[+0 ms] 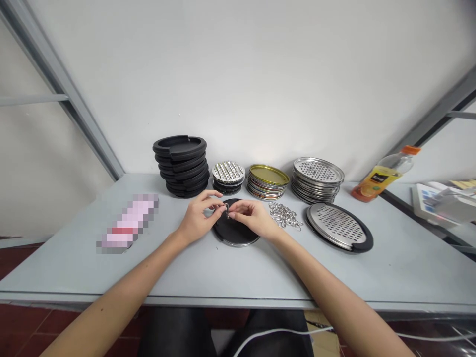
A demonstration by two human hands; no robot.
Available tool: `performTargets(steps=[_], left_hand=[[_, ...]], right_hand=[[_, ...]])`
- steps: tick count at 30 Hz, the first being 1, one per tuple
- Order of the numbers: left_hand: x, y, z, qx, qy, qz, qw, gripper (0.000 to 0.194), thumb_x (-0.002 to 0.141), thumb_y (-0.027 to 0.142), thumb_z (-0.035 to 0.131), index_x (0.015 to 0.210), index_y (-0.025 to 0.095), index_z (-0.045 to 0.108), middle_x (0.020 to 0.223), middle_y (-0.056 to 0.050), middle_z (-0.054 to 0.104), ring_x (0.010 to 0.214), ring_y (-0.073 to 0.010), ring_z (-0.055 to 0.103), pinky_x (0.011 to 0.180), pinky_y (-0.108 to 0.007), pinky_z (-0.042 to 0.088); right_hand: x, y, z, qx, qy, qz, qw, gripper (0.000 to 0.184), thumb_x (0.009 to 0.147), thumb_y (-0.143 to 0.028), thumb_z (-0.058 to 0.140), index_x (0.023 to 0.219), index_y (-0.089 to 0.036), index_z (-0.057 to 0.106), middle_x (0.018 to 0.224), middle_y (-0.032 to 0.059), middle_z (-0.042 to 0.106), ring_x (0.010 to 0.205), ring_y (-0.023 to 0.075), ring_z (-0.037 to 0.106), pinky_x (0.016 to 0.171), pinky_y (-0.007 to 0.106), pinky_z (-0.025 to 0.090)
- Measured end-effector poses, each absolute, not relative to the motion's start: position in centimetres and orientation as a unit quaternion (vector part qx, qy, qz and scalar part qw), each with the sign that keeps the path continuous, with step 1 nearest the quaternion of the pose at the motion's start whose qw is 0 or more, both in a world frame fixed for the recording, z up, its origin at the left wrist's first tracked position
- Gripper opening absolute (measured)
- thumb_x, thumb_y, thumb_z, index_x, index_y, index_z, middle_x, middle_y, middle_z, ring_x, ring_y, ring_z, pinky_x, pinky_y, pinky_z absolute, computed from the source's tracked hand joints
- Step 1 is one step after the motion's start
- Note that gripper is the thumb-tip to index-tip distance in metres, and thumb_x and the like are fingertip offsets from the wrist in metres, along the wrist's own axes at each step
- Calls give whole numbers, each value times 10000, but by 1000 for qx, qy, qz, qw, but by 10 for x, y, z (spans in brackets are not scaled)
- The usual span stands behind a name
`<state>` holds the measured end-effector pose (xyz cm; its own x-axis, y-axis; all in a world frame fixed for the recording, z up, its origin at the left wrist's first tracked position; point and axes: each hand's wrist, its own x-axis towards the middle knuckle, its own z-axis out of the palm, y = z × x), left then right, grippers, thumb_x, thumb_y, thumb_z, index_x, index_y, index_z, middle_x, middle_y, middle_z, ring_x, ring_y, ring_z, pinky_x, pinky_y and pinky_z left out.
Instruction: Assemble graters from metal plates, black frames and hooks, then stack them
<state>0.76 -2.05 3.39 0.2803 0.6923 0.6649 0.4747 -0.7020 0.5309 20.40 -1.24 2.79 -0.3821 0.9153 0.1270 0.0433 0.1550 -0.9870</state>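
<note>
Between my two hands is a small shiny bent metal clip point(227, 210), held up over a round black lid-like disc point(235, 232) with a silvery rim. My left hand point(200, 216) pinches the clip from the left with thumb and forefinger. From the right, the fingertips of my right hand point(255, 217) close on the same clip. Its exact shape is partly hidden by the fingers. Just right of my right hand lies a loose pile of metal wire clips point(285, 215). The disc rests on the grey table point(223, 277), partly covered by both hands.
Along the wall stand stacked black ring-shaped holders point(182, 171), small round graters point(228, 173), gold-topped tin lids point(268, 179) and perforated metal discs point(317, 176). A grater plate in a black holder point(338, 227) lies right. An orange drink bottle point(386, 174) leans; a blurred pink object point(130, 223) lies left.
</note>
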Motion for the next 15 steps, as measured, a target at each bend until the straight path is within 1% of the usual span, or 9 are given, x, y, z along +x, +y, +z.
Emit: performTargets(steps=[4,7,9,11,13,15], left_hand=[[8,-20,35,779,368,493,127,131,866,260,600,845,184,704,1083,-78,614,927,-174,628,819,-315,539],[9,-19,33,779,347,507,128,126,856,257,620,842,180,719,1106,-80,604,826,-148,632,793,-320,537],[9,-20,32,784,332,508,131,123,856,249,623,865,185,728,1123,-82,597,783,-134,624,775,-322,537],[9,-20,32,789,323,504,135,126,861,241,618,889,191,730,1141,-83,589,781,-130,620,774,-320,536],[9,-20,32,793,323,499,134,133,869,245,607,895,193,727,1128,-81,597,852,-150,626,813,-324,531],[8,-19,32,793,337,488,137,151,883,261,586,914,191,715,1080,-78,620,932,-174,626,857,-323,522]], right_hand=[[204,-12,27,-381,-649,483,447,296,758,-386,687,992,-204,679,1004,61,696,831,174,648,766,309,508],[203,-15,27,-369,-683,460,431,311,800,-369,647,1070,-214,663,1019,70,695,912,200,646,813,335,504],[202,-18,27,-351,-722,425,419,280,809,-356,642,1055,-228,677,1055,71,687,970,217,632,841,350,493],[200,-20,27,-333,-756,379,419,203,823,-343,628,978,-238,707,1091,66,677,1010,224,615,886,359,467],[200,-21,27,-327,-768,352,423,171,849,-333,597,921,-240,721,1060,58,687,993,219,616,897,352,449],[202,-19,28,-347,-762,342,428,187,868,-336,565,911,-239,720,995,45,705,928,209,628,854,330,451]])
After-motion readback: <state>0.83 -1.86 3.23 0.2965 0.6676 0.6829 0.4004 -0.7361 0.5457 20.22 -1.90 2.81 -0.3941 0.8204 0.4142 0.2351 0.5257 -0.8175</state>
